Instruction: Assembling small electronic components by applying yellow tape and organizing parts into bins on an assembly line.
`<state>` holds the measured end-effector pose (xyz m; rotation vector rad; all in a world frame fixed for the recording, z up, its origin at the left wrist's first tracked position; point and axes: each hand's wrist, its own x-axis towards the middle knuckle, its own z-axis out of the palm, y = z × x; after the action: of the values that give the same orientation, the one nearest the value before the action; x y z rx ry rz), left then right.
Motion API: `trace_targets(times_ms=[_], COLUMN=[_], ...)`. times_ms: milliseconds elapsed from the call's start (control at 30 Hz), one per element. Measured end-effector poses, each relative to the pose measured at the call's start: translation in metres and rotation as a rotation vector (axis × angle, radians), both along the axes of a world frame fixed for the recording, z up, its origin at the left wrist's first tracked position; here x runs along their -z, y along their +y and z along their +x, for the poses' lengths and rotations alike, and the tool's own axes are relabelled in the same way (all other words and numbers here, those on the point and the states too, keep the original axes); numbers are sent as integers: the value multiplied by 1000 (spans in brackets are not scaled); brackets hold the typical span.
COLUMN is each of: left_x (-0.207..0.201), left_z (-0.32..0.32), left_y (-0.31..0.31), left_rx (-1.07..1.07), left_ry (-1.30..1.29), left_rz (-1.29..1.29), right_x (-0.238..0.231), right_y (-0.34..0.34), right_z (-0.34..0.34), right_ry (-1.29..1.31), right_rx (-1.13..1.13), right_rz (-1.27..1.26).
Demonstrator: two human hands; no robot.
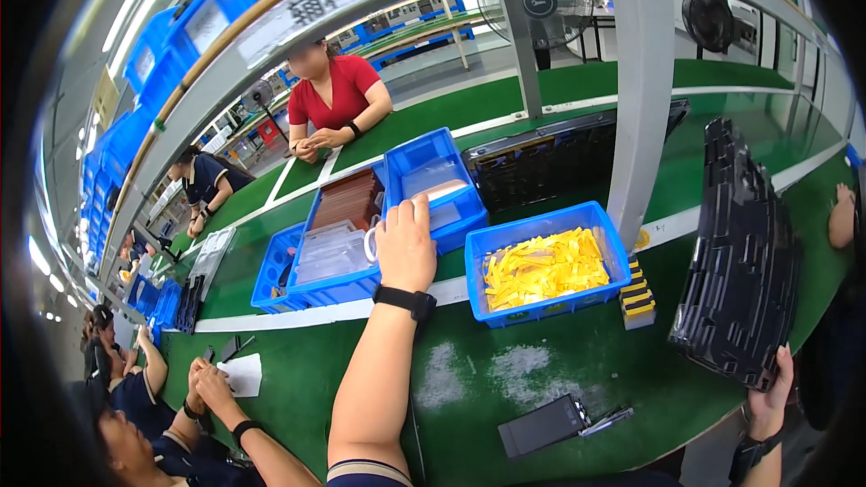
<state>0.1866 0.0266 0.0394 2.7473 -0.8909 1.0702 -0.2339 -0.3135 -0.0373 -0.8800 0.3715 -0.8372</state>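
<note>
Your left hand (406, 245), fingers partly curled, is over the blue bins (465, 233) at the frame's centre; you can't tell if it grips anything. Your right hand (772, 388) closes on the lower edge of the tilted black panel (741, 257), at right. Reaching away could loosen that one-handed grip, letting the panel slip.
</note>
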Motion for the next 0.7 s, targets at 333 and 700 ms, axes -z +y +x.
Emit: trace_targets(times_ms=[333, 700], left_x=[6, -9], left_z=[14, -95], left_y=[25, 14], left_rx=[-118, 396], left_ry=[-55, 84], left_rz=[145, -222], right_x=[-13, -121], right_y=[11, 114], right_z=[-3, 67], right_ry=[-22, -101], right_rx=[-50, -283], right_rz=[-67, -261])
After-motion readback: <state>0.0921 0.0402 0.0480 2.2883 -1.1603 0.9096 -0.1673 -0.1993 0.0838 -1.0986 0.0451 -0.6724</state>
